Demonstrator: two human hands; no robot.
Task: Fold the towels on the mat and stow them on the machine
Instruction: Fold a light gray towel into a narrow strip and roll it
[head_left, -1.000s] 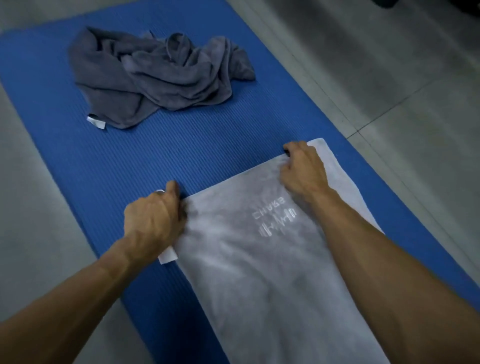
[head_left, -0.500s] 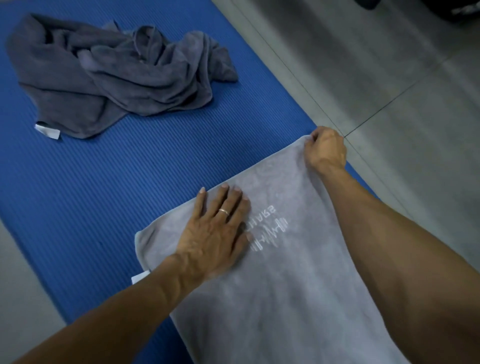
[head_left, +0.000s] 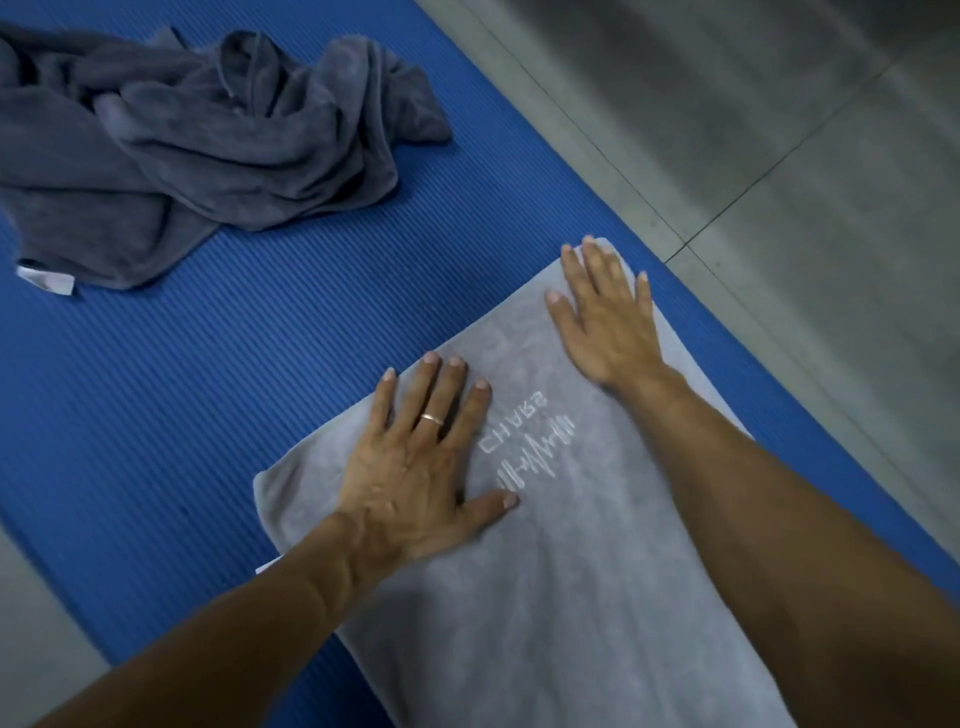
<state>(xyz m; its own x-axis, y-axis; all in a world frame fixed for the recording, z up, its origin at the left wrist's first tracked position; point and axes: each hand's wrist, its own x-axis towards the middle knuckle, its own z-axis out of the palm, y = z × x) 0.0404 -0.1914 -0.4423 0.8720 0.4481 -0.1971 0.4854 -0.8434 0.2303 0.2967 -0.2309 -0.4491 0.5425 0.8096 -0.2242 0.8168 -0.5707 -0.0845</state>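
**Both palms flatten the light towel before its next fold**

Under both hands, the light grey towel (head_left: 561, 597) lies spread on the blue mat (head_left: 234, 374), running from the far edge at the fingertips back toward the person between the two forearms. Its white logo (head_left: 527, 444) sits in the gap between the hands. The left hand (head_left: 415, 467) lies flat with fingers straight and slightly spread, pressing the cloth near its far left corner; it grips nothing. The right hand (head_left: 608, 322) is likewise flat and open, its fingertips reaching the far right corner, holding nothing. Pressing at both corners likely serves to smooth the fabric and square the edge, so that the next fold lands clean.

Beyond the left hand, well apart from it, the dark grey towel (head_left: 208, 140) sits crumpled in a heap on the same mat, not yet folded, a white tag (head_left: 49, 280) showing at its near edge. To the right of the right hand, the mat ends and grey tiled floor (head_left: 805, 156) begins. The machine is not in view.
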